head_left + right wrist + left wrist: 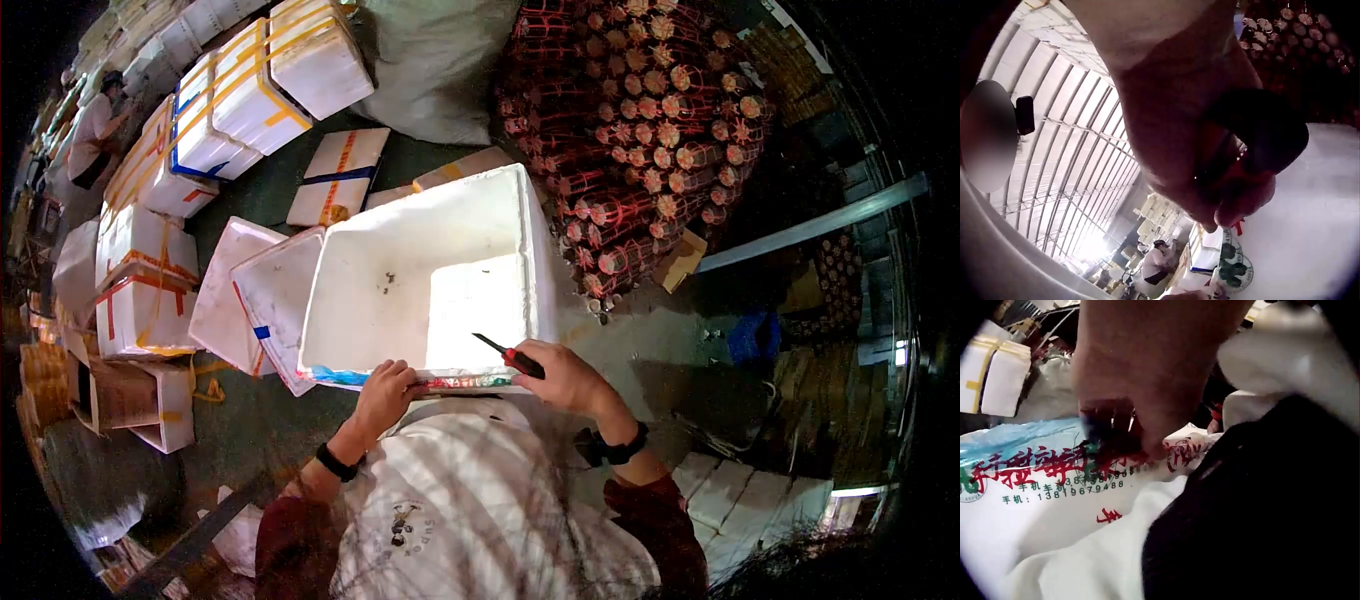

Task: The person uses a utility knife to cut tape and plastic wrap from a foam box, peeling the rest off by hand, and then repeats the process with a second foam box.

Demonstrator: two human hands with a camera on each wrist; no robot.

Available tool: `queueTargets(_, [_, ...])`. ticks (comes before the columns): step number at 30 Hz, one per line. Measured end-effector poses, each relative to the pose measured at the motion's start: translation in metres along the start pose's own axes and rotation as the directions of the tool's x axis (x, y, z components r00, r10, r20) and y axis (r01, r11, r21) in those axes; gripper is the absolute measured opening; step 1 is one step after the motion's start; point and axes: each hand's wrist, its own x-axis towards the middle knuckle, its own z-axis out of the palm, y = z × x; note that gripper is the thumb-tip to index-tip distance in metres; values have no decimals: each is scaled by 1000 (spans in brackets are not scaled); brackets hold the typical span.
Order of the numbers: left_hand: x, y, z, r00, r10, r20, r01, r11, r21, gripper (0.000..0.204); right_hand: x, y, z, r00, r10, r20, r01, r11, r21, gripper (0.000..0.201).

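Observation:
A large white foam box (420, 235) stands in front of me with its open top facing up. My left hand (385, 393) grips its near rim, fingers over the edge and thumb on the outer face. Red and green printing and blue tape (1022, 440) mark that outer face in the left wrist view. My right hand (568, 378) holds a red and black utility knife (524, 362) by the handle at the box's near right corner. The dark blade points forward and left over the inside of the box. In the right wrist view, the right hand (1191, 137) is in shadow and hides most of the knife.
Foam lids (235, 290) lean left of the box. Taped foam boxes (240, 110) stand in a row at the back left, near another person (92, 135). Red-netted bundles (650, 130) are piled at the back right, with a metal bar (815, 222) beside them.

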Motion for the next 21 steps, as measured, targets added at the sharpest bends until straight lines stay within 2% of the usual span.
queueTargets(2, [1,-16,9,998,-38,-44,29,981,-194,11,9,-11,10,998,55,-20,-55,998,-31,26])
queueTargets(4, [2,-23,13,996,-45,-78,20,957,-288,7,15,-11,17,994,89,-70,-92,994,-53,25])
queueTargets(7, [16,-18,-7,991,-62,-119,5,904,-428,7,27,-4,20,976,38,-216,-69,988,-137,24])
queueTargets(9, [23,-19,-15,980,-104,-169,3,858,-513,10,38,-14,4,964,215,-157,-230,969,-85,28])
queueTargets(10, [27,-14,-24,961,-128,-246,-36,822,-568,12,45,-24,-6,949,297,-111,-295,955,31,27])
queueTargets(11, [32,-14,-34,948,-95,-302,-97,822,-561,12,47,-31,-16,926,373,-55,-362,921,145,26])
queueTargets(12, [37,-14,-42,933,-60,-355,-158,818,-553,12,55,-3,-13,962,251,-105,-231,958,171,25])
queueTargets(14, [43,-13,-60,909,4,-417,-229,841,-490,13,58,-32,-26,945,321,-64,-295,919,261,24])
queueTargets(17, [50,-19,-80,922,122,-369,-268,886,-378,13,56,-47,-25,937,346,-40,-316,892,322,22])
queueTargets(18, [49,-22,-87,958,156,-240,-229,920,-317,13,56,-45,-22,940,341,-20,-314,885,343,22])
queueTargets(21, [42,-15,-87,973,109,-204,-140,979,-149,15,53,-43,-12,944,329,4,-303,867,397,21])
